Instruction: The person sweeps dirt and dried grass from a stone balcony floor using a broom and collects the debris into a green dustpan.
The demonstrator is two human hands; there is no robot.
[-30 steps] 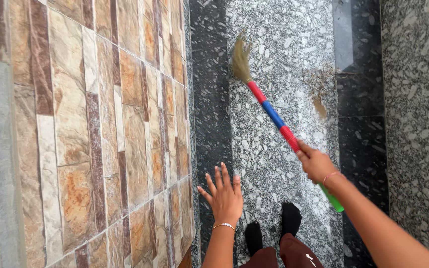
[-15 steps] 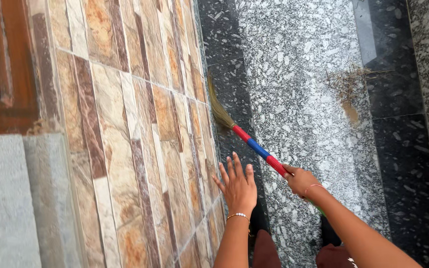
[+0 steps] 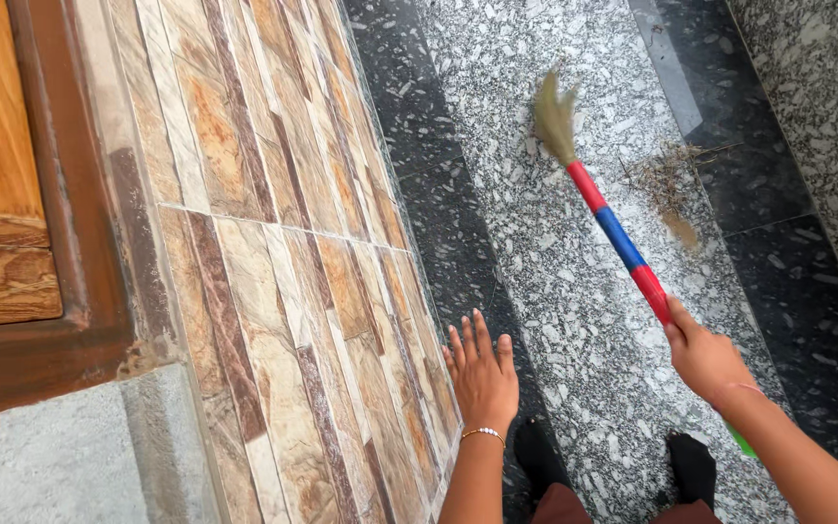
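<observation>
My right hand grips the handle of a broom with red, blue and green bands. Its straw-coloured bristle head rests on the speckled granite floor ahead of me. My left hand, a bead bracelet on the wrist, lies flat with fingers spread against the foot of the stone-tiled wall. A small heap of dry debris and dust lies on the floor just right of the broom handle.
The wall of brown and beige stone strips runs along my left. A wooden door frame fills the upper left corner above a grey concrete patch. Dark granite bands cross the floor. My feet in black socks stand below.
The broom head has swung right, away from the wall's foot, out onto the speckled floor beside the debris. My left hand stays against the wall. The view has shifted left.
</observation>
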